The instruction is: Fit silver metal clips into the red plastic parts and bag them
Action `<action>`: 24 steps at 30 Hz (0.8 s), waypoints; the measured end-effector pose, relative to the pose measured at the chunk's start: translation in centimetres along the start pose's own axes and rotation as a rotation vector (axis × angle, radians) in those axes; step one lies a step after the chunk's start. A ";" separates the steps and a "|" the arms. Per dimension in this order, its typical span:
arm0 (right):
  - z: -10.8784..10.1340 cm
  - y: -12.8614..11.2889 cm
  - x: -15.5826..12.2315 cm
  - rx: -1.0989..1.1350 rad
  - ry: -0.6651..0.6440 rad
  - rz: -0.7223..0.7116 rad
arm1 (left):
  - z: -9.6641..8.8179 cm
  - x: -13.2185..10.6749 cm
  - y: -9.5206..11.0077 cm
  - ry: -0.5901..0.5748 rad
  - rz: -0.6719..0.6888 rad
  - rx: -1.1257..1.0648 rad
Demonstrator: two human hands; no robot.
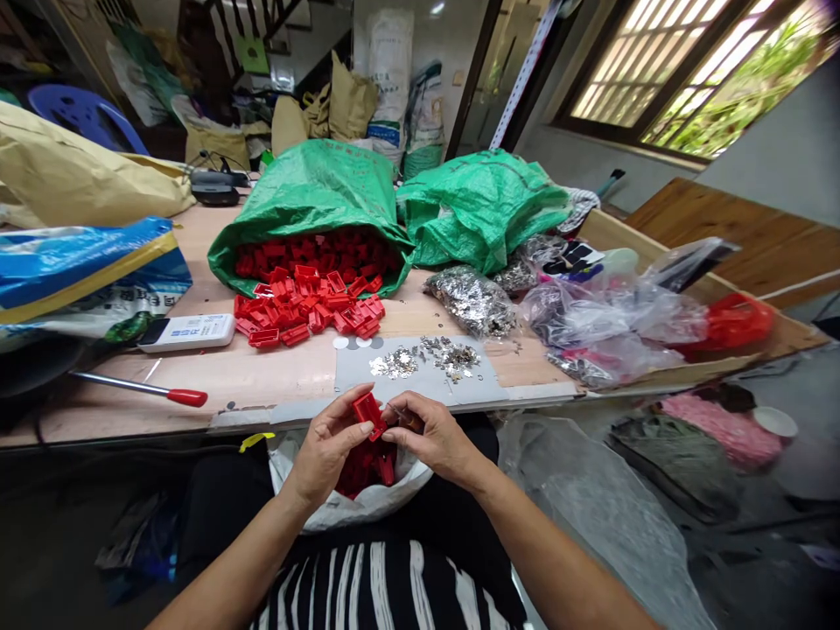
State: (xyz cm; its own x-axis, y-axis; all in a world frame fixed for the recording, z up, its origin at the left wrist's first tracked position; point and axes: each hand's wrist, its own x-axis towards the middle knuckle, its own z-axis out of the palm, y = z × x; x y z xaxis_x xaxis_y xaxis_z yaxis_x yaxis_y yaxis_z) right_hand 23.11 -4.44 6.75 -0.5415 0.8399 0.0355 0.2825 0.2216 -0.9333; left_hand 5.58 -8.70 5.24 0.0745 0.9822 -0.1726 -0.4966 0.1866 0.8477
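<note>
Workpiece (367, 411), red, near centre above white sack (367, 514); left grip (330, 444) pinching it; right grip (433, 439) curled around small brown item (413, 421), details unclear; advisable: brace workpiece firmly, fingertips clear of edges

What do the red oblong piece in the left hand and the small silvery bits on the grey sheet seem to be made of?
Red oblong piece: probably hard plastic, slightly glossy; even colour and crisp edges suggest it.
Small silvery bits: likely shiny metal, given bright reflections; exact metal unclear.
</note>
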 end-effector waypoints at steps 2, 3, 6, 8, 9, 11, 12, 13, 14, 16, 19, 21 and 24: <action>0.1 0.3 -0.1 0.072 -0.020 0.041 | -0.1 0.0 -0.2 -0.005 -0.008 0.007; 0.1 0.4 -0.1 0.100 -0.026 0.051 | -0.1 0.1 -0.4 -0.011 -0.013 0.008; 0.1 0.7 -0.1 0.141 -0.026 0.062 | -0.4 0.1 -1.0 -0.032 -0.020 0.014; 0.0 0.9 0.0 0.138 -0.025 0.072 | -0.7 0.1 -1.5 -0.046 -0.008 0.033; 0.0 1.0 0.0 0.133 -0.027 0.078 | -0.8 0.1 -1.7 -0.051 0.004 0.047; -0.1 1.2 0.1 0.110 -0.028 0.083 | -1.1 0.3 -1.8 -0.064 0.035 0.089; -0.1 1.3 0.2 0.081 -0.020 0.071 | -1.2 0.5 -1.9 -0.072 0.053 0.121; -0.1 1.4 0.3 0.038 -0.004 0.052 | -1.4 0.7 -1.8 -0.080 0.073 0.164; -0.2 1.5 0.4 -0.019 0.019 0.026 | -1.7 1.0 -1.8 -0.082 0.097 0.221; -0.2 1.9 0.6 -0.159 0.067 -0.024 | -2.2 1.9 -1.6 -0.070 0.166 0.374; -0.2 2.5 0.9 -0.327 0.095 -0.037 | -3.1 3.4 -1.2 -0.028 0.293 0.639; -0.2 2.7 1.1 -0.384 0.083 -0.031 | -3.5 4.1 -0.9 -0.037 0.353 0.793; -0.3 2.8 1.3 -0.416 0.063 -0.031 | -3.7 4.9 -0.5 -0.099 0.380 0.952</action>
State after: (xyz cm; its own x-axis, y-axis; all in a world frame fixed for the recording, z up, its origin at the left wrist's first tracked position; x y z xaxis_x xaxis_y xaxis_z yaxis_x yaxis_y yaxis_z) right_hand 23.43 -2.63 4.31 -0.5087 0.8557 0.0954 0.5695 0.4175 -0.7081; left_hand 2.97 -4.09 2.06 0.1482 0.9695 0.1950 0.3856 -0.2382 0.8914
